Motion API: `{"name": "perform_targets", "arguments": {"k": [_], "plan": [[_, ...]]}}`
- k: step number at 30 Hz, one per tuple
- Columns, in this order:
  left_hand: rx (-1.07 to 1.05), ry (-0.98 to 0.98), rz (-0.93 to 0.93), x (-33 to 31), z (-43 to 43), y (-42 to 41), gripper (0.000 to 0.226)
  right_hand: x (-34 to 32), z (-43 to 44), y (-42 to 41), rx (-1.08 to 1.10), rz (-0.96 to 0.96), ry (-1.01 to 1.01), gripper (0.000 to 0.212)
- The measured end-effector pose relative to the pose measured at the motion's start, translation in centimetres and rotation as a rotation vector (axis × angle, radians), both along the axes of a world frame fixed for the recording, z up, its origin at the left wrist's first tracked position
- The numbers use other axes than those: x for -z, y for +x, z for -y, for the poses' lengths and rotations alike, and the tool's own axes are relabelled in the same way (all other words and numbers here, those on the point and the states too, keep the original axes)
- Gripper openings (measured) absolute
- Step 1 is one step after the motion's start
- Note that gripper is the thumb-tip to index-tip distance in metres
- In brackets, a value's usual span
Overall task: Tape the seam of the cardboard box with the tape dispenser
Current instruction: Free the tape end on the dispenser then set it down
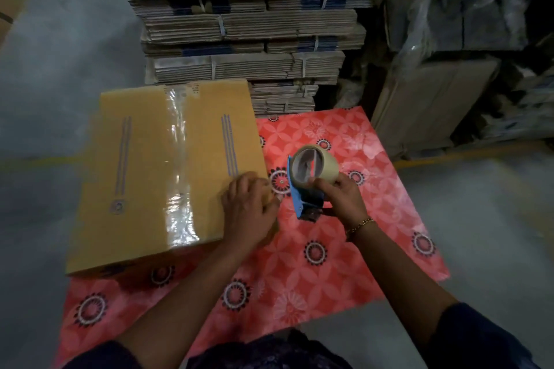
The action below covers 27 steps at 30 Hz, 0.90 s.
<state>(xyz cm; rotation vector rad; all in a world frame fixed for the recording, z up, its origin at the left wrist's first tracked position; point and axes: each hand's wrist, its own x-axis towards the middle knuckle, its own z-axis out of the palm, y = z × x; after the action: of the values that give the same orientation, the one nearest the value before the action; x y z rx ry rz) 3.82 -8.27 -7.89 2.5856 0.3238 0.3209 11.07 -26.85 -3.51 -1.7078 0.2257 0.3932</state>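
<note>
A brown cardboard box (135, 177) lies closed on the left of a pink flowered mat (338, 252). A shiny strip of clear tape (180, 177) runs along its middle seam from the far edge over the near edge. My left hand (248, 213) rests flat on the box's near right corner, fingers spread over the edge. To the right of the box, above the mat, my right hand (341, 195) holds a blue tape dispenser (305, 186) with a beige tape roll upright on it, clear of the box.
Behind the mat rises a tall pallet stack of strapped flat cardboard sheets (245, 18). Plastic-wrapped goods and a leaning carton (434, 99) stand at the back right. Grey concrete floor with a yellow line (449, 156) surrounds the mat.
</note>
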Motion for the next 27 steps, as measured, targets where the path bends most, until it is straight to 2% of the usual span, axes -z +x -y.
{"name": "perform_targets", "arguments": {"k": [2,6,10,17,23,25,27], "plan": [[-0.062,0.09,-0.077,0.4,1.3,1.0,0.045,0.9,2.4,1.2,0.062,-0.106,0.07,0.01],[-0.081,0.303,-0.103,1.2,2.1,1.0,0.054,4.0,7.2,4.0,0.217,-0.242,0.136,0.041],[-0.116,0.362,-0.128,1.2,2.7,1.1,0.055,7.4,10.5,7.3,0.317,-0.315,0.114,0.05],[-0.135,0.416,-0.076,1.3,3.0,1.1,0.049,11.1,12.3,10.9,0.243,-0.442,0.071,0.055],[-0.144,0.419,-0.109,1.0,3.2,1.1,0.051,12.0,12.2,12.0,0.194,-0.4,0.088,0.024],[-0.151,0.422,-0.128,0.8,3.1,1.2,0.052,12.2,12.5,12.5,0.169,-0.379,0.036,0.032],[-0.156,0.428,-0.132,0.8,3.1,1.2,0.052,13.1,13.1,13.1,0.109,-0.339,-0.07,0.053]]}}
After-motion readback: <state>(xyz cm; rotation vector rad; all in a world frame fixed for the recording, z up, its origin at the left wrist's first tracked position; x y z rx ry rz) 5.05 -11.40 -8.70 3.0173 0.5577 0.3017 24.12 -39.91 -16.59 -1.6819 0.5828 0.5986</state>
